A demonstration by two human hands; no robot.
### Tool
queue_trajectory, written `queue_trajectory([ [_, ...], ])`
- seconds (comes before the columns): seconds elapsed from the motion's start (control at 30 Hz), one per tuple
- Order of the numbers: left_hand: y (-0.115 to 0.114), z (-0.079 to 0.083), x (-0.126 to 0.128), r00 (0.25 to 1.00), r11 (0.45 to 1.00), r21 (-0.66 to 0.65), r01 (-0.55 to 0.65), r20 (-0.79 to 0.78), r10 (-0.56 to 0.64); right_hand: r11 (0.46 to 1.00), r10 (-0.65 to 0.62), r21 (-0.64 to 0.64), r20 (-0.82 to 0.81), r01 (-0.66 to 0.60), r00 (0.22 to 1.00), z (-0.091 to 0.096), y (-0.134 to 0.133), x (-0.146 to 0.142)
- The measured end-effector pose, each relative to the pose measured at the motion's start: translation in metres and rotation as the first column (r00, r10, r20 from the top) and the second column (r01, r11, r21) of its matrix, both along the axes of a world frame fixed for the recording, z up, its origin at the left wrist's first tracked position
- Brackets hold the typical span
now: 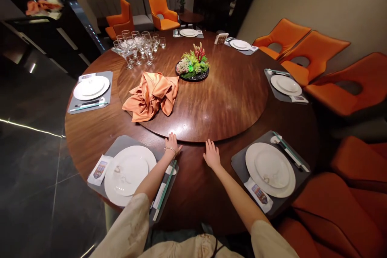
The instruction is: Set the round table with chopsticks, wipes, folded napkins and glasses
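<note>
At the near edge of the turntable [220, 105], both bare hands lie palm down, side by side with a gap between them. The left hand [172, 145], with a bracelet [169, 150] at its wrist, reaches its fingertips over the rim; its grip is apart and holds nothing. The right hand [212, 156] has its fingertips at the same rim, its grip also apart and clasping nothing; whether it presses on the edge I cannot tell. The turntable sits on the round wooden counter [193, 181]. Orange napkins [152, 96] lie heaped on its left side, partly past its edge, beyond the left hand. Behind them stand clustered glasses [139, 46], and flowers [195, 62] in a dark dish [198, 77] are farther back. Under the left forearm, a grey mat [121, 143] carries stacked plates [130, 169] and chopsticks [165, 193]. To the right of the right hand, another mat [240, 164] holds more plates [272, 169]. Orange chairs [320, 54] stand along the right.
</note>
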State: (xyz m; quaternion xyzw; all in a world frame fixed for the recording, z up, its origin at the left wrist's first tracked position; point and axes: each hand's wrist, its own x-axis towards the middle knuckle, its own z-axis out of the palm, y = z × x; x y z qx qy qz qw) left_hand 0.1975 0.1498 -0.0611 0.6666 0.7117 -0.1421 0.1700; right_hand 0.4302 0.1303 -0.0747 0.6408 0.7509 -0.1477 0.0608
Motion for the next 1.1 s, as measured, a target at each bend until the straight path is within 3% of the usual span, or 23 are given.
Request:
queue_trajectory([
  [0.1,0.0,-0.001,0.01,1.0,1.0,-0.004,0.0,-0.018,-0.001,1.0,-0.026,0.011,0.059,0.026,0.998,-0.006,0.012,-0.007],
  [0.2,-0.002,-0.002,0.023,0.999,1.0,0.006,-0.009,-0.039,0.01,0.999,0.017,0.035,0.058,-0.019,0.998,-0.01,0.016,0.009],
  [0.5,-0.003,-0.004,0.098,0.991,0.991,-0.003,-0.131,0.004,0.131,0.984,0.145,0.098,0.054,-0.149,0.988,-0.018,0.033,0.089],
  [0.7,0.002,0.002,0.135,0.967,0.979,0.038,-0.2,0.17,0.191,0.97,0.208,0.126,0.015,-0.208,0.978,-0.027,0.059,0.152],
  [0.8,0.025,0.022,0.125,0.956,0.939,0.195,-0.283,0.13,0.261,0.966,0.233,0.111,0.007,-0.232,0.972,-0.028,0.074,0.179],
  [0.97,0.089,0.064,0.07,0.925,0.819,0.444,-0.363,0.068,0.374,0.961,0.273,0.046,0.021,-0.274,0.962,-0.024,0.101,0.219],
  [1.1,0.135,0.077,0.045,0.945,0.862,0.392,-0.321,0.08,0.316,0.959,0.283,-0.009,0.044,-0.283,0.958,-0.016,0.12,0.241],
])
